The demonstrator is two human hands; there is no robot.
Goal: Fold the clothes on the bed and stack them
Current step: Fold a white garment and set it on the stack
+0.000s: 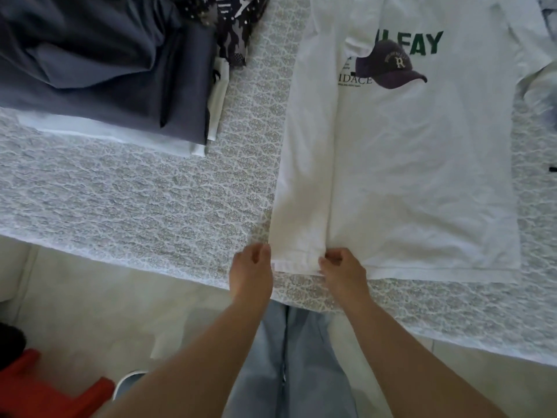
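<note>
A white T-shirt (416, 164) is laid flat, print side up, on the bed's patterned bedspread (144, 188), to the right of the middle, with its hem towards the near edge. Green lettering and a dark baseball cap are printed across its chest. Its left side is folded inward as a long panel, so that part of the print is covered.

The hem end of that folded panel is held at both corners. At the outer corner the cloth is touched by the curled fingers of the left hand (251, 268); whether it is pinched there cannot be told. At the inner corner the hem is pinched between the thumb and bent fingers of the right hand (342, 267).

Well apart, at the far left of the bed, a blue-grey garment (99, 67) is seen lying on a folded white garment (120, 131), with a dark patterned garment (229, 22) just beside them. Below the bed edge, light blue trousers (298, 363) and a red stool (45, 390) are seen on the pale floor.
</note>
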